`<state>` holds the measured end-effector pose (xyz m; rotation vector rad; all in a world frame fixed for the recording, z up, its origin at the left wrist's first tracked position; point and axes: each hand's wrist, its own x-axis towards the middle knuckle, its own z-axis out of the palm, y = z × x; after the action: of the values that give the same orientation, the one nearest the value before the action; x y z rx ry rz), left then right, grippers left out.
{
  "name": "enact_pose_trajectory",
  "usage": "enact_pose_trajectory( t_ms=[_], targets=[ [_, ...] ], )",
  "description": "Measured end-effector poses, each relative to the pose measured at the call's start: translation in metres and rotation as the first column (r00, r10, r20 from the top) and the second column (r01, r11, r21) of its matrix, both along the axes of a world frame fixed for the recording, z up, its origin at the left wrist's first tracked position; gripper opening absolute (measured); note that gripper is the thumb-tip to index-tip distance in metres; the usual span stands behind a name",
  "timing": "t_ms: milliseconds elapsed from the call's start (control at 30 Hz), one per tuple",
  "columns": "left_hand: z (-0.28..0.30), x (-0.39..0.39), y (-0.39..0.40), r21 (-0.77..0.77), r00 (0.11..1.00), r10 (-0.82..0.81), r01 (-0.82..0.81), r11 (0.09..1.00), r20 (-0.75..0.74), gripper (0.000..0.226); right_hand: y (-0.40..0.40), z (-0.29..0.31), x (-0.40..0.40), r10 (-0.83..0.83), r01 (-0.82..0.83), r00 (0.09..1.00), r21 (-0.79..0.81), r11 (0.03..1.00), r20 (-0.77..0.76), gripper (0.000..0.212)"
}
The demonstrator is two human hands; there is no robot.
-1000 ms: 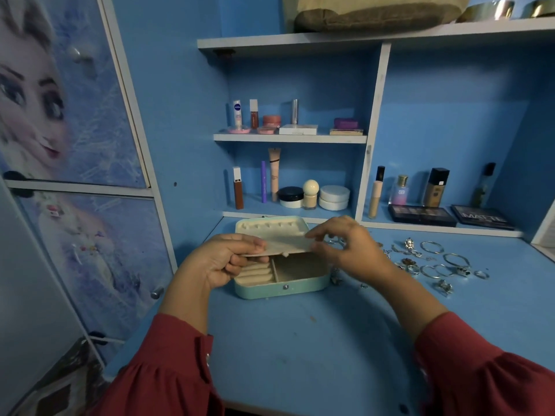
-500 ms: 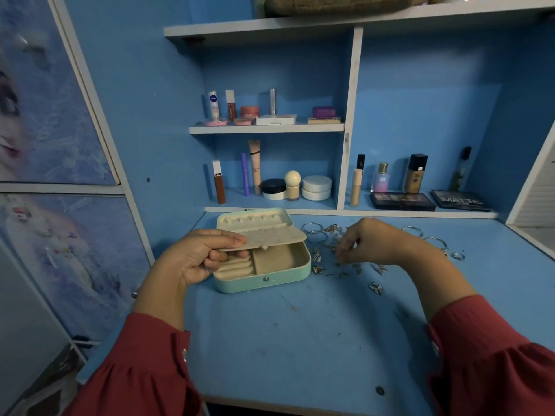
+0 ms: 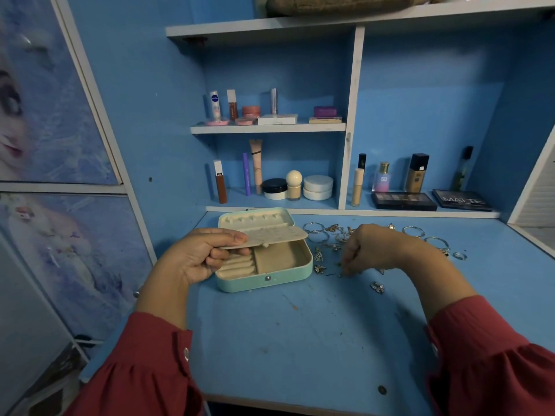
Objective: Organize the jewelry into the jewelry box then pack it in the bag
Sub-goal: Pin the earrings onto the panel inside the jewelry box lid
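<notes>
On the tabletop (image 3: 300, 340): a mint box (image 3: 264, 279) stands open, with jewelry (image 3: 330, 235) scattered to its right
Left hand (image 3: 192, 259): fingers (image 3: 223, 237) pinch the perforated flap (image 3: 270, 238) and hold it lifted over the tray below them
Right hand (image 3: 369, 250): fingers (image 3: 348, 267) curled down onto small pieces just right of the box; I cannot tell whether one is pinched yet
Near the fingertips: a charm (image 3: 319, 268) to their left, another charm (image 3: 377, 287) below them, hoops (image 3: 313, 229) beyond the knuckles
Step in hand: probably picking an earring for the flap
Doing it well: take one piece only, by its post; keep the flap level and steady; seat the post squarely in a hole
Risk: tiny pieces may slip or snag neighbours
Bag (image 3: 339, 4): on the top shelf, well away from both hands
</notes>
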<state>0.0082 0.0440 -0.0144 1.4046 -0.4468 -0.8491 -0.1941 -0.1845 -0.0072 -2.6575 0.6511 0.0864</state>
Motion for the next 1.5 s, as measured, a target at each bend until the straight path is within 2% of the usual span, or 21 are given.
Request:
enact_pose_trajectory(
  t_ms=[100,233,333,567,733,800,1000,1167,1300,1400,1500],
  targets=[
    [0.0,-0.001,0.0,-0.003,1.0,-0.001,0.001,1.0,-0.003,0.023,0.0,-0.001,0.001,0.0,0.0,1.0,-0.009,1.0,0.0,0.014],
    [0.0,0.0,0.0,0.002,1.0,-0.002,0.002,1.0,0.0,0.027,0.0,-0.003,0.001,-0.009,0.009,1.0,0.0,1.0,0.019,0.005],
    [0.0,0.0,0.0,0.004,1.0,-0.002,0.002,1.0,-0.005,0.028,-0.001,-0.003,0.001,-0.023,0.023,0.999,0.01,1.0,0.047,0.005],
    [0.001,-0.002,0.0,0.007,1.0,0.008,-0.008,1.0,-0.002,0.013,0.0,-0.004,0.001,-0.002,0.001,0.997,0.022,1.0,0.072,0.002],
    [0.001,-0.001,0.0,0.005,1.0,0.0,0.0,1.0,-0.005,0.023,0.0,-0.003,0.0,0.007,-0.011,0.997,0.04,0.999,0.081,0.011],
    [0.001,-0.001,0.0,0.006,1.0,-0.001,0.001,1.0,-0.004,0.027,-0.001,-0.003,0.001,0.004,-0.006,0.996,0.02,1.0,0.092,0.007],
    [0.001,-0.001,0.001,0.011,1.0,0.004,-0.004,1.0,0.001,0.012,-0.002,-0.005,0.002,-0.023,0.024,0.988,-0.007,1.0,0.154,0.019],
    [0.001,-0.001,0.0,0.02,1.0,0.005,-0.006,1.0,0.005,0.01,-0.002,-0.007,0.003,-0.023,0.018,0.985,0.028,0.999,0.17,0.017],
    [0.0,0.0,0.0,0.022,1.0,0.002,-0.002,1.0,0.01,0.01,0.004,-0.004,0.005,-0.021,0.0,0.954,0.071,0.997,0.299,0.013],
    [0.0,-0.001,0.001,0.02,1.0,0.001,-0.002,1.0,0.012,0.01,0.02,0.0,0.012,-0.013,-0.069,0.866,0.144,0.987,0.5,0.013],
    [0.0,-0.001,0.0,0.018,1.0,-0.001,0.0,1.0,0.007,0.009,0.035,0.0,0.023,0.001,-0.146,0.818,0.206,0.968,0.576,0.011]
  ],
)
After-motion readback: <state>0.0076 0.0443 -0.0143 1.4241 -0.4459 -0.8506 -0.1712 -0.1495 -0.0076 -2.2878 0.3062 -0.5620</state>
